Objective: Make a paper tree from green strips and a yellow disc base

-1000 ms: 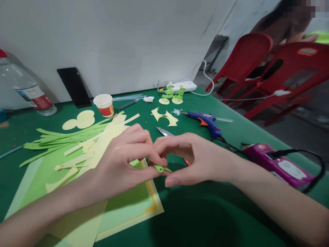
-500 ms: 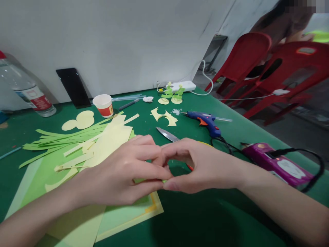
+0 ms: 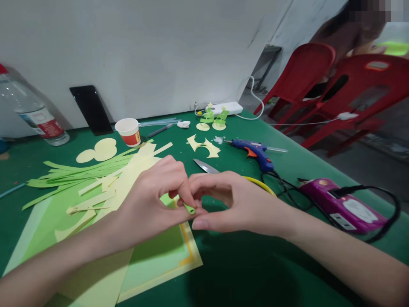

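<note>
A small rolled green paper strip (image 3: pixel 189 209) is pinched at the fingertips of my left hand (image 3: pixel 156 194), one end of its tube facing me. My right hand (image 3: pixel 246 200) meets the left from the other side, its curled fingers against the roll and its thumb just below. Part of the roll is hidden behind the fingers. Beneath my left hand lie sheets of green and cream paper (image 3: pixel 159 268). Scissors (image 3: pixel 206 166) with a yellow handle lie behind my right hand, partly covered.
Green paper strips (image 3: pixel 79 172), cream paper discs (image 3: pixel 105 149), a paper cup (image 3: pixel 128 131), a phone (image 3: pixel 92 110) and a bottle (image 3: pixel 41 115) are left. A glue gun (image 3: pixel 252 151), a purple power strip (image 3: pixel 345 207) and small paper figures (image 3: pixel 220 117) are right. A person sits beyond red chairs (image 3: pixel 306 72).
My left hand's fingers have curled in and drawn slightly left, so the green roll's end now shows. My right thumb has shifted a little left and up.
</note>
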`<state>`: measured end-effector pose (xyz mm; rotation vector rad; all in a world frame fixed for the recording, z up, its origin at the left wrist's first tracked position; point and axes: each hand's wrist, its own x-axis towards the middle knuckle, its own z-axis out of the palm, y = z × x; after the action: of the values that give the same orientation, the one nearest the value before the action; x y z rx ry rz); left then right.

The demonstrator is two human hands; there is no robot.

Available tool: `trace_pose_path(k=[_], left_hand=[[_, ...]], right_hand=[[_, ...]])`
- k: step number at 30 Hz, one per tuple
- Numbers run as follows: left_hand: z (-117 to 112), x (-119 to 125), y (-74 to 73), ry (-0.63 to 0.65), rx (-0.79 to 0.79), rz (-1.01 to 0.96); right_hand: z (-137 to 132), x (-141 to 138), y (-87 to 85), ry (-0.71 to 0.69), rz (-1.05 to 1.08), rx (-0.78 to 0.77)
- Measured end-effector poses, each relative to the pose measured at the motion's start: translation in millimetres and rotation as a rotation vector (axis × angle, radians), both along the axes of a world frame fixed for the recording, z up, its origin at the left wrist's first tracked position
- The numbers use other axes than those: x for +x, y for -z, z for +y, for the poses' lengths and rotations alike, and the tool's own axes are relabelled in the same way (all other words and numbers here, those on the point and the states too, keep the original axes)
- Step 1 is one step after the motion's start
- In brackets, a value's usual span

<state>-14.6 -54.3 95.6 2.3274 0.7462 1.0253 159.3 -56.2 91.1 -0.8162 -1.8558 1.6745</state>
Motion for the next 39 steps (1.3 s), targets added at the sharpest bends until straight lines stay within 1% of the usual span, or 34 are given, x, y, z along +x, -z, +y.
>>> trace_pose_path(k=[5, 8, 9, 11, 13, 14, 16, 17, 18, 21, 24, 27, 34, 39], left_hand=[[-0.2, 0.0, -0.3, 0.006, 0.036, 0.036], [0.3, 0.0, 0.9, 0.0, 0.035, 0.051], [0.4, 0.0, 1.8, -0.003, 0.024, 0.043], [0.5, 0.0, 4.0, -0.027, -0.016, 0.0], [0.5, -0.4, 6.4, -0.054, -0.089, -0.056], [0.4, -0.9, 7.5, -0.06, -0.142, -0.076], [0.4, -2.0, 8.5, -0.036, -0.266, -0.091], [0.5, -2.7, 8.4, -0.011, -0.324, -0.09], [0.7, -3.3, 7.9, 0.009, -0.367, -0.091], [1.5, -4.4, 4.7, 0.025, -0.4, -0.113], [2.0, -4.3, 1.6, -0.018, -0.385, -0.132], [2.6, -3.8, 1.3, -0.04, -0.408, -0.146], [3.7, -3.6, 5.4, 0.036, -0.488, -0.189], [3.2, -2.9, 6.9, 0.041, -0.478, -0.201]], right_hand=[[-2.9, -1.4, 2.3, 0.052, -0.01, 0.047], [-3.8, -1.7, 3.9, 0.11, -0.032, 0.161], [-3.9, -1.4, 4.3, 0.163, -0.033, 0.238], [-4.1, -0.1, 4.5, 0.314, -0.036, 0.467], [-4.2, 2.1, 4.0, 0.475, -0.06, 0.777], [-4.2, 3.3, 3.5, 0.53, -0.083, 0.936], [-4.0, 5.6, 2.6, 0.581, -0.138, 1.201], [-3.9, 6.5, 2.3, 0.583, -0.157, 1.291], [-3.8, 7.2, 2.2, 0.579, -0.175, 1.348], [-3.4, 8.1, 2.8, 0.566, -0.229, 1.401], [-3.1, 7.5, 3.4, 0.562, -0.231, 1.418], [-2.7, 6.5, 3.7, 0.558, -0.223, 1.428], [-0.5, 7.1, 5.8, 0.554, -0.23, 1.454], [-1.3, 7.3, 3.9, 0.56, -0.243, 1.421]])
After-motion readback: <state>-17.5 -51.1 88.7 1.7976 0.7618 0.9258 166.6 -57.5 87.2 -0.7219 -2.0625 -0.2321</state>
